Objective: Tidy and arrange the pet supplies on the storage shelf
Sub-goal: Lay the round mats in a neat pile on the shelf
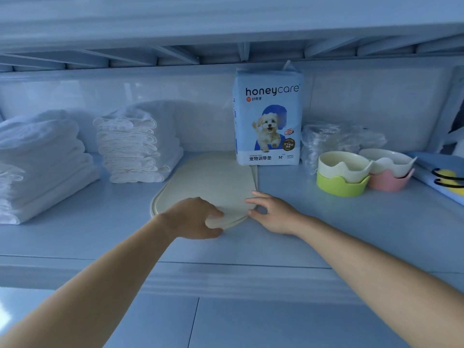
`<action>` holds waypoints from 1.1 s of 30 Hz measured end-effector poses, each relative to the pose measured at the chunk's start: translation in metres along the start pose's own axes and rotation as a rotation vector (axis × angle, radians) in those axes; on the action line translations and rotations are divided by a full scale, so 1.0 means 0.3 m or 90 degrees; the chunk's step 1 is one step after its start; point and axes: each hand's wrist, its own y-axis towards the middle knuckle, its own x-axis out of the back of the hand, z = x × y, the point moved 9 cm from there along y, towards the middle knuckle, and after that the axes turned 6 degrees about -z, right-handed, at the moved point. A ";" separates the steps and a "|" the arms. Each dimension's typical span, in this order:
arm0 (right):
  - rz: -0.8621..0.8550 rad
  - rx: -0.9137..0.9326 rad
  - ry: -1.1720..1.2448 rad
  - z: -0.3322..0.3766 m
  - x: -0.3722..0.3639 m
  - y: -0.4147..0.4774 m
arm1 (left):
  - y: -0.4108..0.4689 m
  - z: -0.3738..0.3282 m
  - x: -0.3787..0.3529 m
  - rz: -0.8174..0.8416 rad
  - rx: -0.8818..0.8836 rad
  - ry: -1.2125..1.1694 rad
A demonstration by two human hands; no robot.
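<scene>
I am seeing my left hand gripping the near corner of the beige feeding mat, fingers curling over the top and thumb tucking beneath the edge. My right hand is resting just beside it, fingers loosely spread and fingertips touching the mat's right edge. The mat is lying flat on the middle of the storage shelf. Two stacks of folded white cloths are sitting to the left, and stacked pet bowls to the right. Behind the mat, a honeycare training pad pack is standing upright, with a crumpled clear plastic bag beside it.
</scene>
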 end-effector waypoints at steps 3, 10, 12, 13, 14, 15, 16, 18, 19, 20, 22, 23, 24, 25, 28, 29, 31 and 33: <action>0.000 0.005 -0.002 0.000 0.001 -0.032 | 0.010 -0.017 0.006 -0.011 -0.006 0.007; -0.022 0.004 -0.003 -0.015 0.029 -0.078 | 0.017 -0.006 0.046 -0.051 0.008 0.006; -0.027 0.007 0.007 -0.017 0.038 -0.088 | 0.004 -0.003 0.079 -0.107 0.012 0.015; -0.034 0.007 0.015 -0.016 0.046 -0.090 | -0.005 -0.008 0.095 -0.130 0.010 0.026; -0.044 0.008 0.023 -0.013 0.056 -0.090 | -0.013 -0.015 0.108 -0.146 0.007 0.034; -0.055 0.010 0.031 -0.009 0.068 -0.088 | -0.021 -0.022 0.117 -0.154 0.003 0.043; -0.067 0.013 0.039 -0.005 0.078 -0.084 | -0.028 -0.029 0.120 -0.149 0.001 0.058; -0.083 0.013 0.050 -0.002 0.093 -0.073 | -0.040 -0.040 0.111 -0.131 -0.004 0.099; -0.087 0.008 0.054 -0.006 0.097 -0.066 | -0.045 -0.044 0.104 -0.126 -0.005 0.109; -0.088 0.001 0.055 -0.012 0.099 -0.060 | -0.051 -0.046 0.098 -0.122 -0.002 0.112; -0.087 -0.012 0.048 -0.028 0.098 -0.051 | -0.061 -0.045 0.088 -0.121 0.004 0.114; -0.087 -0.017 0.046 -0.035 0.097 -0.046 | -0.065 -0.045 0.081 -0.119 0.002 0.110; -0.088 -0.020 0.045 -0.042 0.096 -0.041 | -0.067 -0.044 0.072 -0.112 -0.002 0.102; -0.089 -0.022 0.043 -0.047 0.095 -0.035 | -0.070 -0.045 0.063 -0.102 -0.008 0.092; -0.093 -0.025 0.016 -0.061 0.101 -0.009 | -0.069 -0.066 0.052 -0.100 -0.044 0.070; -0.098 -0.026 0.007 -0.063 0.107 0.004 | -0.066 -0.072 0.052 -0.115 -0.053 0.056; -0.114 -0.028 -0.004 -0.068 0.124 0.038 | -0.054 -0.064 0.068 -0.166 -0.044 0.011; -0.129 -0.026 -0.016 -0.077 0.138 0.078 | -0.029 -0.028 0.096 -0.218 -0.006 -0.024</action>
